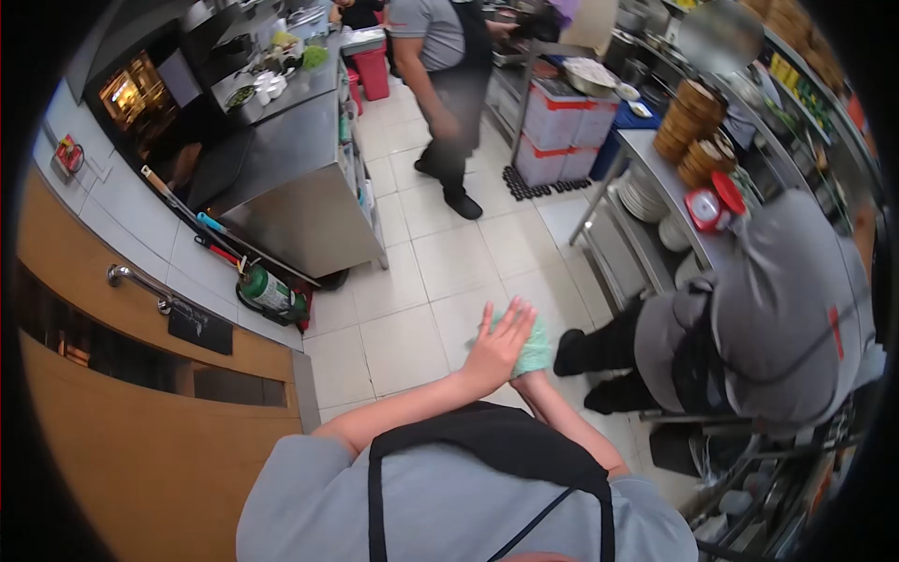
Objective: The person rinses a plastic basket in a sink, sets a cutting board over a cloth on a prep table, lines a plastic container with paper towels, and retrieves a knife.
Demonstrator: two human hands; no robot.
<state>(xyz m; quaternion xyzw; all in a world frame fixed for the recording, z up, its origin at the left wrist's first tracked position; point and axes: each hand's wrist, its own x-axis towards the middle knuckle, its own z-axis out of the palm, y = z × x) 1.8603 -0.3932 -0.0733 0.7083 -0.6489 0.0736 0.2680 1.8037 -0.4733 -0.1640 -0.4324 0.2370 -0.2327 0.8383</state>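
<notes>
Both my hands are together in front of my apron [487, 440], above the tiled floor. My left hand [498, 347] lies over a light green cloth [534, 348], its fingers stretched out and pointing up and to the right. The cloth shows to the right of those fingers and looks crumpled. My right hand [530, 379] is beneath the cloth; only its wrist side shows and its fingers are hidden.
One person [445, 84] stands ahead in the aisle; another [777, 318] bends at the right beside a steel shelf [637, 140] with steamer baskets [691, 117] and a red scale [704, 210]. At left are a steel counter [281, 159], a green extinguisher [270, 288] and a wooden door [122, 412].
</notes>
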